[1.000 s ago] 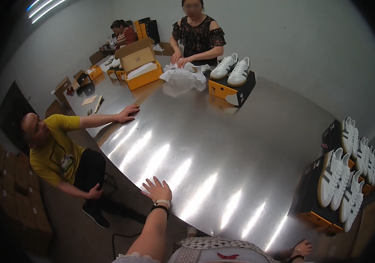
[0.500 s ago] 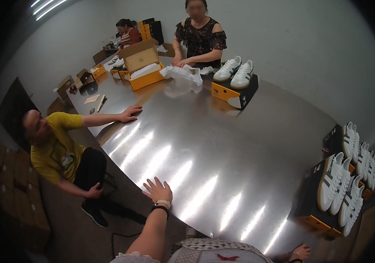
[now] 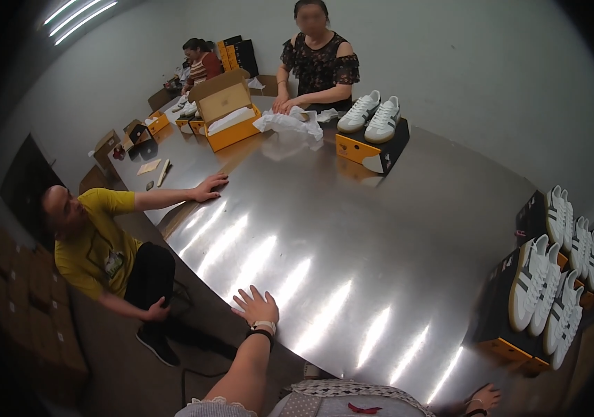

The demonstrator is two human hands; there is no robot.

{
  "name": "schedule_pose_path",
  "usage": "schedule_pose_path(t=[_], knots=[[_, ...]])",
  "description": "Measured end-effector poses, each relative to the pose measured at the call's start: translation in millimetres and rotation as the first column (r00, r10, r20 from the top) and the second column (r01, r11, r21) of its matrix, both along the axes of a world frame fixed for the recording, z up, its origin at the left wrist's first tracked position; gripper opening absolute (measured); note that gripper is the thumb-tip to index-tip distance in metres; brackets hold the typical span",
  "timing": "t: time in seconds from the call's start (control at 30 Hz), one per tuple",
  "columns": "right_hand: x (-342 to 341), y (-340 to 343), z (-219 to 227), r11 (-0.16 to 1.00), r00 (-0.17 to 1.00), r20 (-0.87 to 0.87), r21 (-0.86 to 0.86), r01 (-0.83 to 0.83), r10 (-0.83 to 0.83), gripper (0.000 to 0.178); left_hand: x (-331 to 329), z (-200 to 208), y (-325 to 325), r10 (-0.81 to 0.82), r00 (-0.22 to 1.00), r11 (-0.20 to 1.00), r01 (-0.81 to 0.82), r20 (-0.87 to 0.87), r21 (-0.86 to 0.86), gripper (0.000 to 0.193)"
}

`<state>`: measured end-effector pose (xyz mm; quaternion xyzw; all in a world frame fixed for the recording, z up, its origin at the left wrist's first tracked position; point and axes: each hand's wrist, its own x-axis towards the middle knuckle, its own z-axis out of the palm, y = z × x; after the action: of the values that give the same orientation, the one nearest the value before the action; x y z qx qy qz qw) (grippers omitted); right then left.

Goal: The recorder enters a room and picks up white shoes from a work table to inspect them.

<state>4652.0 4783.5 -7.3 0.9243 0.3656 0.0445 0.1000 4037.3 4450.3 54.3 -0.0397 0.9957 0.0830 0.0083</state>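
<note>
My left hand (image 3: 257, 308) lies flat near the close edge of the shiny metal table (image 3: 380, 257), fingers spread and nothing in it. A pale band and a black band circle that wrist. At the lower right, my right hand (image 3: 486, 397) rests on the table, empty, its fingers stretched out. Nearest to it are white sneakers (image 3: 532, 285) with dark stripes and gum soles. They sit on black and orange shoe boxes (image 3: 502, 309) along the right side.
Across the table a person (image 3: 318, 69) handles white tissue paper (image 3: 290, 125) beside an open orange shoe box (image 3: 234, 132). Another sneaker pair (image 3: 373, 118) tops a closed box. On the left, a seated person in yellow (image 3: 106, 240) rests a hand on the table. Cartons (image 3: 33, 299) stand behind.
The whole view has shifted slightly. Both my hands stay flat on the table. The far person's hands have moved slightly at the tissue paper.
</note>
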Motion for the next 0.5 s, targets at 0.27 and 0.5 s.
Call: schedule_pose_path(t=[0.27,0.5], knots=[[-8,-4,10,1.000,0.999,-0.028,-0.004,0.027,-0.027,0.055,2,2,-1,-0.005,1.000,1.000,0.005,-0.014,-0.003,0.057],[-52,-20,58,0.918,0.977,0.133,-0.383,-0.103,0.165,0.045,2,3,-1,-0.006,1.000,1.000,0.006,-0.015,-0.015,0.057]])
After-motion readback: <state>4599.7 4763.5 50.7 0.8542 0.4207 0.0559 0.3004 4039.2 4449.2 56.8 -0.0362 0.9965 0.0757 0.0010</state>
